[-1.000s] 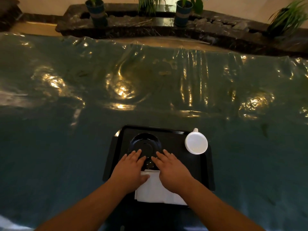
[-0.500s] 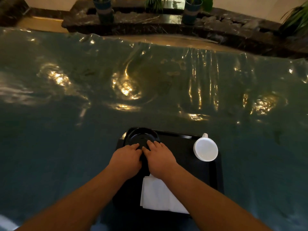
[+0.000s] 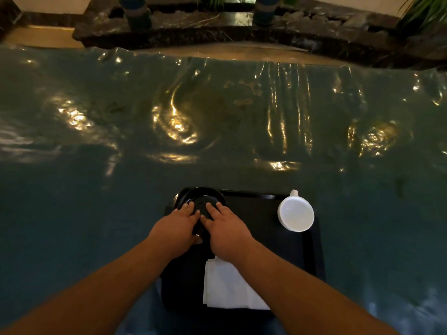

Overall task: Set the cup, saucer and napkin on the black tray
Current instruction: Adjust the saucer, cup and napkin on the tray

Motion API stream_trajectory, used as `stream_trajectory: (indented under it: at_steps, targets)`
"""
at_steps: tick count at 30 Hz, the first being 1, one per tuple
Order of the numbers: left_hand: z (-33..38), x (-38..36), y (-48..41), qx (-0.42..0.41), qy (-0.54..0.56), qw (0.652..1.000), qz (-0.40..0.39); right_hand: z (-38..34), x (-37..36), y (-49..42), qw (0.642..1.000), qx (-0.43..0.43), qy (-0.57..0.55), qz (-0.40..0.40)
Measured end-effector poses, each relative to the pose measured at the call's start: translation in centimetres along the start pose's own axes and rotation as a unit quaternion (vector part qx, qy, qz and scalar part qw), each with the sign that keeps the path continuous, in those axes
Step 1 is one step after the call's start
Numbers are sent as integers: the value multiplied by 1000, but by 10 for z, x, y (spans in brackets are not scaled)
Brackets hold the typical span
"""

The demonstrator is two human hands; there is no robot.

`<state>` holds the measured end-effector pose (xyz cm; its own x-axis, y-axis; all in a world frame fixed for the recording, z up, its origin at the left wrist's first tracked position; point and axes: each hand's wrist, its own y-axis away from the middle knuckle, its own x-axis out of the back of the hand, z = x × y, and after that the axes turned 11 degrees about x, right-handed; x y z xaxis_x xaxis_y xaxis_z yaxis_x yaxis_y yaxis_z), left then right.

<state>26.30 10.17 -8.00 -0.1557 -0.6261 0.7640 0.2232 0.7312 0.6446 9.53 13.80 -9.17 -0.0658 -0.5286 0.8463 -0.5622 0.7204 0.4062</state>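
The black tray [image 3: 261, 213] lies on the table in front of me. A black saucer [image 3: 203, 197] sits at its far left corner, its rim over the tray's edge. My left hand [image 3: 174, 228] and my right hand [image 3: 227, 228] are side by side on the saucer's near half, fingers on top and the left thumb at its near edge. A white cup [image 3: 295, 213] stands mouth up at the tray's far right, handle pointing away. A folded white napkin [image 3: 227, 286] lies on the near part of the tray, partly under my right wrist.
A shiny, wrinkled dark green cover [image 3: 217, 129] spreads over the whole table. Beyond the far edge is a dark stone ledge [image 3: 217, 32] with potted plants [image 3: 137, 13].
Both hands went from the napkin's far edge onto the saucer. The saucer slid from the tray's left middle to its far left corner. Cup and napkin stayed in place.
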Motion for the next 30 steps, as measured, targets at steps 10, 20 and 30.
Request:
stream_trajectory:
  at_steps: [10,20,30]
  targets:
    - [9,4,-11,-6,-35,999,-27,2,-4,1,1000,-11,-4,-1]
    - [23,1,-10,-20,-31,999,-6,11,-6,16,1000,-18,-15,9]
    - [38,-1,-13,-27,-30,999,1,22,-12,25,999,-27,-27,11]
